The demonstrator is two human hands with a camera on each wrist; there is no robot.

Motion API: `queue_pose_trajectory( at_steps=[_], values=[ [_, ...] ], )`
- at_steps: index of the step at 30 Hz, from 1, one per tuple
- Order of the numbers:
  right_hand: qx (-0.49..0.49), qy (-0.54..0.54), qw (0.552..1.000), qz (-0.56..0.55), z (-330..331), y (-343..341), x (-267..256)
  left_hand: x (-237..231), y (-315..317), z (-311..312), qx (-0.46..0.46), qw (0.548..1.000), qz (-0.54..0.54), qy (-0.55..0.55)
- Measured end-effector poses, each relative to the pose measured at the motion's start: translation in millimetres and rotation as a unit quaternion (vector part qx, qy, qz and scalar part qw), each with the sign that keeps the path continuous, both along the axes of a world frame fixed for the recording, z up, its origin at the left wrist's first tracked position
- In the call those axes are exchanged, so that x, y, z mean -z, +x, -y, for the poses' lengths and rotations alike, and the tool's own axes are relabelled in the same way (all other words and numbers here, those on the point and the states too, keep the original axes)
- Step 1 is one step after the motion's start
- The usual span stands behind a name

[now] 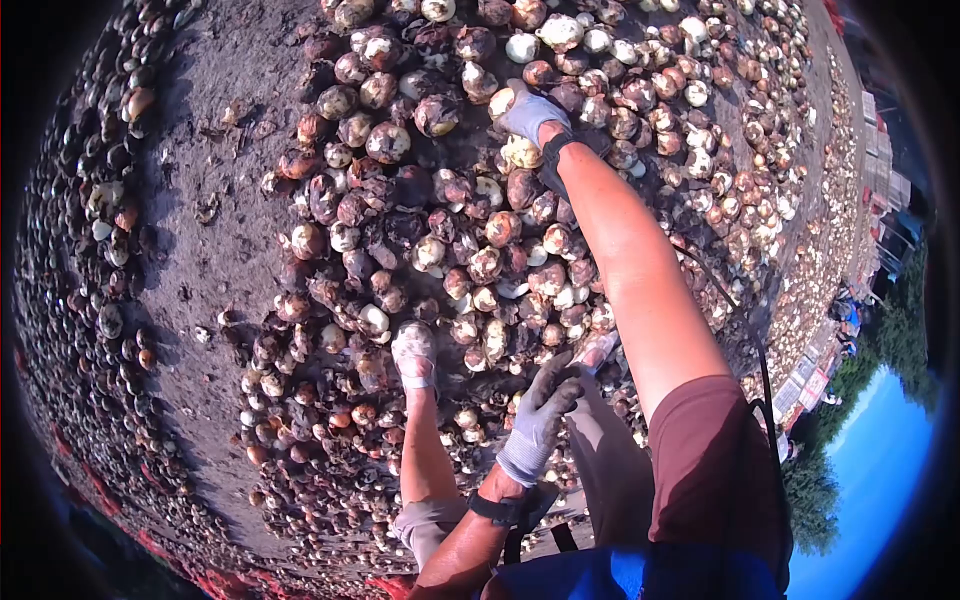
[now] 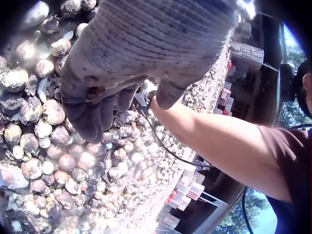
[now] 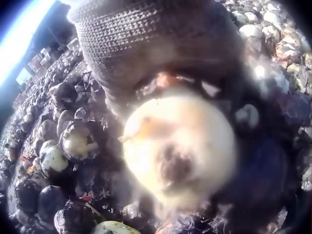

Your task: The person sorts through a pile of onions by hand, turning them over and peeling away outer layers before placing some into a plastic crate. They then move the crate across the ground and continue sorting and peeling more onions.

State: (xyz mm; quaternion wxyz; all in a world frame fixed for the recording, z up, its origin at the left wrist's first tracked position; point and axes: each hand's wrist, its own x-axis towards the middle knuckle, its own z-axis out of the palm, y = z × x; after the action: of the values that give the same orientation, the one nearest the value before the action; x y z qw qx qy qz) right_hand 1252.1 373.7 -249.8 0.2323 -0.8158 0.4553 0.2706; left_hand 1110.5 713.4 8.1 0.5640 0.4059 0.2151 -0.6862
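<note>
My right hand point(image 1: 536, 113), in a pale knit glove, reaches out over a thick spread of onions and grips a pale onion point(image 1: 502, 102). In the right wrist view that onion point(image 3: 200, 131) fills the middle, with a brown root end and most of its dry skin gone; the glove point(image 3: 161, 48) covers its upper side. My left hand point(image 1: 538, 425) hangs in front of my legs, its gloved fingers loosely bent and darkened with dirt. Nothing shows in its grasp in the left wrist view, where onions point(image 2: 52, 112) lie below it.
My shoe point(image 1: 414, 357) stands among the onions. A strip of bare soil point(image 1: 215, 230) runs along the left, with another onion row point(image 1: 105, 240) beyond it. Stacked crates point(image 1: 800, 380) and a person in blue point(image 1: 850, 315) are far off at the right.
</note>
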Motion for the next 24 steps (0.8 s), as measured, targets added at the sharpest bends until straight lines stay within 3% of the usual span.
queue_pose_trajectory(
  at_steps=[1,4,5,7,9,11,12,14,15,16,18,19,22,24],
  values=[
    [0.016,-0.02,1.0,0.007,-3.8,0.7,4.0,0.6,0.7,-0.2,0.002,1.0,0.002,0.0],
    [0.133,0.075,0.967,0.204,-2.0,-19.3,36.7,2.3,2.4,-2.6,0.01,1.0,0.01,0.006],
    [0.242,0.156,0.907,0.306,-7.5,-20.9,22.9,3.2,2.4,-2.8,0.006,1.0,0.007,0.005],
    [0.328,0.262,0.807,0.415,-21.7,-32.3,-12.0,6.3,1.4,-5.3,0.004,1.0,0.014,0.015],
    [0.307,0.332,0.769,0.452,-30.7,-53.2,-42.6,1.9,7.0,-4.0,-0.009,0.999,0.036,0.023],
    [0.358,0.386,0.715,0.461,-40.1,-73.7,-76.5,1.1,9.4,-5.0,-0.019,0.998,0.048,0.035],
    [0.379,0.448,0.639,0.497,-47.5,-81.1,-93.4,3.5,10.5,-7.1,-0.027,0.998,0.042,0.047],
    [0.312,0.491,0.633,0.51,-58.9,-109.5,-107.5,-0.4,16.2,-5.2,-0.066,0.993,0.046,0.087],
    [0.271,0.449,0.692,0.497,-67.6,-118.6,-115.8,1.2,14.7,-7.5,-0.1,0.987,0.077,0.103],
    [0.176,0.42,0.712,0.534,-77.4,-126.9,-121.7,4.1,13.1,-8.2,-0.091,0.972,0.172,0.133],
    [0.267,0.475,0.689,0.478,-102.1,-143.3,-153.1,17.5,9.4,-14.5,-0.071,0.93,0.322,0.161],
    [0.315,0.497,0.673,0.449,-115.8,-147.0,-174.3,17.4,16.5,-14.5,-0.011,0.904,0.392,0.172],
    [0.279,0.495,0.72,0.399,-151.8,-164.6,-224.8,3.8,29.1,-6.1,-0.009,0.917,0.372,0.142],
    [0.122,0.379,0.827,0.397,-179.9,-193.8,-231.6,9.8,20.8,-11.8,0.014,0.92,0.379,0.1]
  ],
)
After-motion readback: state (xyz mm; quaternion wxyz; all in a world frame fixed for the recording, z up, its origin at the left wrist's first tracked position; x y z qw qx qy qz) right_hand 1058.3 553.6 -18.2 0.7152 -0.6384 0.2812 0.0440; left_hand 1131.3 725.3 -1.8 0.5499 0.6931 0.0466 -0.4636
